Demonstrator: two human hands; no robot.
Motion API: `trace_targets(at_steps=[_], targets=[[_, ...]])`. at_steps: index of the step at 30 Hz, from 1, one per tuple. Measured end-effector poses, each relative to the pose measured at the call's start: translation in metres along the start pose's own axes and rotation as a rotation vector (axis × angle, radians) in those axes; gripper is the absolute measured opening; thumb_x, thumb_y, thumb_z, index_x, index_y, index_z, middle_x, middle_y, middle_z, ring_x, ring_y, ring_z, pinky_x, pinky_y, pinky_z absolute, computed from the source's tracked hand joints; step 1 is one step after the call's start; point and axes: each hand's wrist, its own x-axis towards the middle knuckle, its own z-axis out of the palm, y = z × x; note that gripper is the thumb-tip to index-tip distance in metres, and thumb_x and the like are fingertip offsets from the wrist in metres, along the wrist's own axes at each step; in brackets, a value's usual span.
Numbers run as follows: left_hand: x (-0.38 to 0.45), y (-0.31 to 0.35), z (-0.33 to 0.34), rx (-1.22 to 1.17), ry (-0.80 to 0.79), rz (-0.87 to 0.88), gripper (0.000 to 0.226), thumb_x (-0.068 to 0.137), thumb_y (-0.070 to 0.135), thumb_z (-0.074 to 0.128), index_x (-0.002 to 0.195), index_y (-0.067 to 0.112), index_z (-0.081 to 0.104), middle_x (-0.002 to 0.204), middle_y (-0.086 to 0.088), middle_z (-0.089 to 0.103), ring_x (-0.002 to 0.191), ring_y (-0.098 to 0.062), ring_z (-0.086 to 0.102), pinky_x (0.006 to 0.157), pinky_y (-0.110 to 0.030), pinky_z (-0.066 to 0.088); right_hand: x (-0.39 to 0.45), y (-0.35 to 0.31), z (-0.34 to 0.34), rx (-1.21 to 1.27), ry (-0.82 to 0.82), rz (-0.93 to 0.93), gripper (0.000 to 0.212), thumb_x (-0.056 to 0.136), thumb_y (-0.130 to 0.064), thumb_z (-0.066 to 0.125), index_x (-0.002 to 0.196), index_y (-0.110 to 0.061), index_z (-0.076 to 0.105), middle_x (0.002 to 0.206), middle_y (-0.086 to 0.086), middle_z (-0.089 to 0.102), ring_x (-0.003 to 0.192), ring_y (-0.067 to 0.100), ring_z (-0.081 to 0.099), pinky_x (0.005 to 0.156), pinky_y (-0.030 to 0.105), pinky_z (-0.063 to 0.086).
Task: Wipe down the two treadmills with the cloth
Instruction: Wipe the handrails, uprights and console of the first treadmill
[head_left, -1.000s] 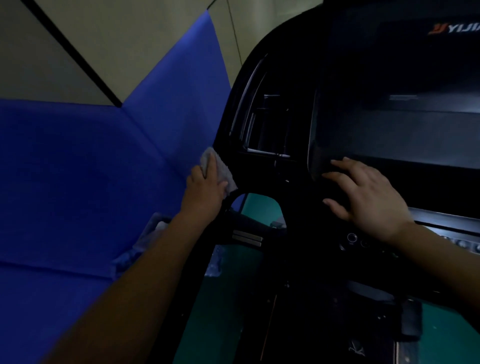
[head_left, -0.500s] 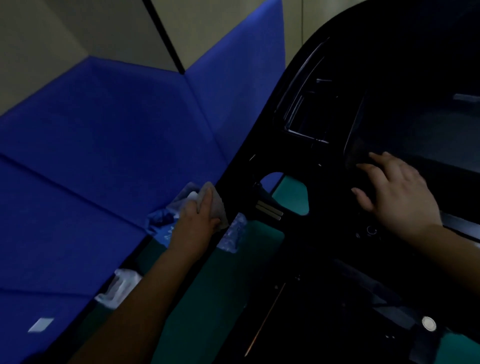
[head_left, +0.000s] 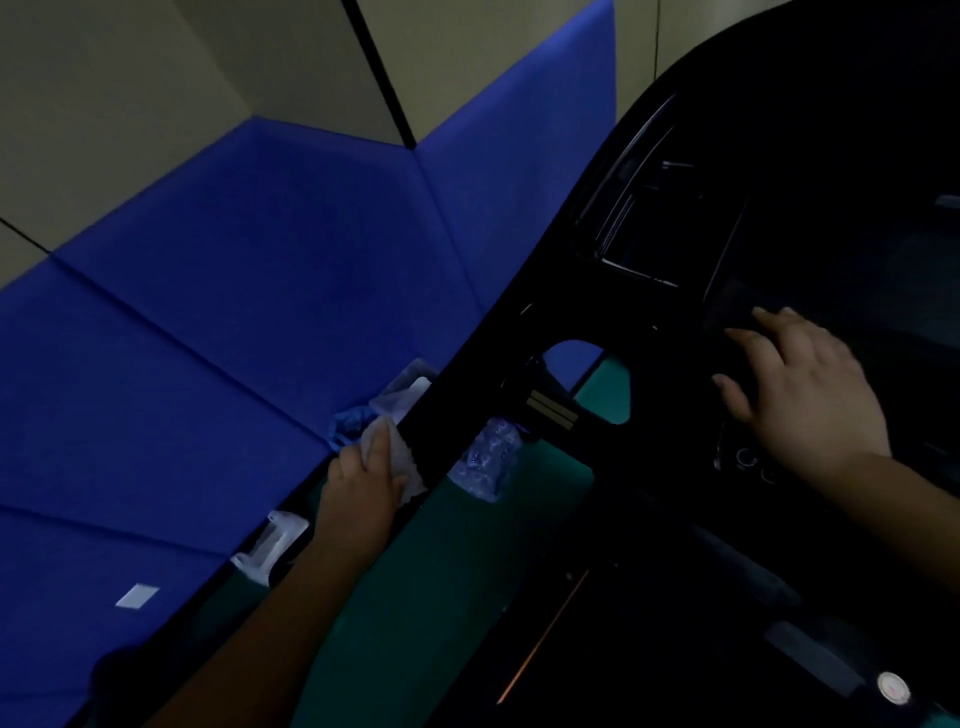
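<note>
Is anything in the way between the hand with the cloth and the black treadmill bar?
No. The left hand already presses the cloth right against the treadmill bar, so nothing sits between them. The blue wrap and clear plastic lie just past the hand, beside the bar, not on it.

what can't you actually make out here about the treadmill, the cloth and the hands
All in the head view:
- Treadmill: console screen and buttons too dark to read; top and right side cut off by the frame edges.
- Second treadmill: none in view.
- Cloth: mostly hidden under the left hand; its contact with the upright is not clear.
- Right hand: palm side hidden, so what it presses is unknown.
- Bundles by the blue padding: too blurred to identify.
</note>
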Motion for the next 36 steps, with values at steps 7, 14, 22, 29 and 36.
trace_targets(at_steps=[7,14,22,29,36], targets=[[0.054,0.048,-0.002,-0.108,0.041,0.07,0.07,0.093,0.028,0.057,0.15,0.01,0.02,0.122,-0.025,0.044,0.104,-0.039,0.045,0.088,-0.047,0.043,0.002,0.001,0.003,-0.004,-0.005,0.013,0.062,0.089,-0.05,0.032,0.132,-0.009,0.05,0.141,0.019,0.043,0.135,0.036,0.035,0.11,0.051,0.03],[0.125,0.099,0.001,-0.072,0.119,0.24,0.074,0.081,0.019,0.072,0.143,-0.001,0.036,0.108,-0.032,0.053,0.088,-0.044,0.055,0.075,-0.047,0.049,0.005,0.003,0.006,-0.012,-0.014,0.045,0.057,0.087,-0.049,0.041,0.131,-0.014,0.051,0.142,0.014,0.044,0.136,0.032,0.036,0.111,0.048,0.031],[0.213,0.176,-0.017,-0.233,0.098,0.491,0.068,0.096,0.03,0.047,0.152,0.018,0.01,0.149,-0.024,0.021,0.13,-0.038,0.027,0.109,-0.044,0.027,0.006,0.005,0.011,-0.033,-0.03,0.077,0.056,0.087,-0.053,0.042,0.13,-0.018,0.053,0.142,0.009,0.045,0.136,0.028,0.037,0.111,0.046,0.033],[0.192,0.252,-0.024,-0.381,0.043,0.91,0.051,0.096,0.032,0.045,0.145,0.022,0.036,0.147,-0.013,0.036,0.137,-0.035,0.026,0.114,-0.052,0.021,0.006,0.004,0.011,-0.029,-0.002,0.083,0.055,0.086,-0.052,0.044,0.128,-0.018,0.054,0.14,0.008,0.047,0.135,0.026,0.039,0.111,0.043,0.033],[0.178,0.261,-0.015,-0.423,0.178,0.974,0.056,0.093,0.027,0.052,0.145,0.017,0.034,0.132,-0.01,0.048,0.12,-0.025,0.044,0.101,-0.041,0.039,0.005,0.006,0.014,-0.023,0.038,0.08,0.054,0.086,-0.053,0.047,0.126,-0.019,0.055,0.139,0.006,0.048,0.135,0.023,0.039,0.111,0.038,0.03]])
